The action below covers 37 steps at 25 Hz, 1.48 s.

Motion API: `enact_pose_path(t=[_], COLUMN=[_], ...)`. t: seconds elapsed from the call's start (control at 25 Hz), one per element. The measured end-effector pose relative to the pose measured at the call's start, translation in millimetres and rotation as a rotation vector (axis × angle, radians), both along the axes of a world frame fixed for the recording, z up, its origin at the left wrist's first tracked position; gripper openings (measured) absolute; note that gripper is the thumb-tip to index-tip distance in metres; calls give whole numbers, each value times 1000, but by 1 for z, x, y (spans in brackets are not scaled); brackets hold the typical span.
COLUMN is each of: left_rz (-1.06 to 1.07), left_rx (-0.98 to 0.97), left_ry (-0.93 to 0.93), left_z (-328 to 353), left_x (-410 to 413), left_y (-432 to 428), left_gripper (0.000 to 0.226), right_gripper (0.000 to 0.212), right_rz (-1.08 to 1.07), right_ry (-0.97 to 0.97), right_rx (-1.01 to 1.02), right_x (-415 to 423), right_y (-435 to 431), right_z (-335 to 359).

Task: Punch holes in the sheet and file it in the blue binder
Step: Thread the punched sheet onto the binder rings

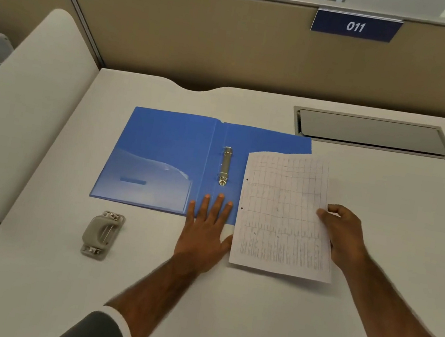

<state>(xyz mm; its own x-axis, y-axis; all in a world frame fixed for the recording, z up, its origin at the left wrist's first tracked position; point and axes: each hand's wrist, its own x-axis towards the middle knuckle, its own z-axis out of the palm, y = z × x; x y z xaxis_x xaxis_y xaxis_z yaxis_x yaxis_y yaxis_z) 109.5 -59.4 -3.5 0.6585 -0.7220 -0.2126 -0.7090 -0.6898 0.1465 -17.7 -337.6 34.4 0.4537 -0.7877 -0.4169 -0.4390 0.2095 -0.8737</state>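
The blue binder [165, 156] lies open and flat on the white desk, its metal ring mechanism [225, 166] in the spine. A printed sheet [284, 213] with a grid and two punched holes along its left edge is held over the binder's right half. My right hand [343, 234] pinches the sheet's right edge. My left hand [205, 229] rests flat with fingers spread on the binder's lower edge, just left of the sheet. The grey hole punch [102, 234] sits on the desk to the lower left, apart from both hands.
A grey cable hatch [372, 132] is set into the desk at the back right. A beige partition [207, 35] with a blue "011" label [356, 26] runs behind the desk. A neighbouring desk's rounded edge [21, 107] lies to the left.
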Motion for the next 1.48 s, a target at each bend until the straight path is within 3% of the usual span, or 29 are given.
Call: enact_pose_path(t=[0.32,0.64,0.8,0.92,1.04,1.12,1.2,1.48], left_rz=[-49,-21,157,374,545,557,551,555], left_rx=[12,34,-62,-62,-16,12,29,31], left_ry=[-33,31,-24,-232,-226,-174,-164,-179], left_z=[-7,1,19,30,28,25,25,20], left_x=[-64,-75,-37,-5,14,21,24,26], left_y=[8,-13,37,97,143,157,161,163], left_gripper=[71,65,59,56,54,50,40,39], right_gripper=[13,16,27,37,27,19,19,20], right_rz=[-2,26,60,52,212,414,560,654], right_ry=[134,261,401,557,341,197,190,219], right_rx=[-145,-295,-419,-722,-1013,-960,-856,-777], right_x=[-15,-12,-6,-3,6,17,28,53], right_y=[-22,-33,-31,-12,35,70,96,105], right_z=[-9,-17,-12,-3,-1,-6,-15,-25])
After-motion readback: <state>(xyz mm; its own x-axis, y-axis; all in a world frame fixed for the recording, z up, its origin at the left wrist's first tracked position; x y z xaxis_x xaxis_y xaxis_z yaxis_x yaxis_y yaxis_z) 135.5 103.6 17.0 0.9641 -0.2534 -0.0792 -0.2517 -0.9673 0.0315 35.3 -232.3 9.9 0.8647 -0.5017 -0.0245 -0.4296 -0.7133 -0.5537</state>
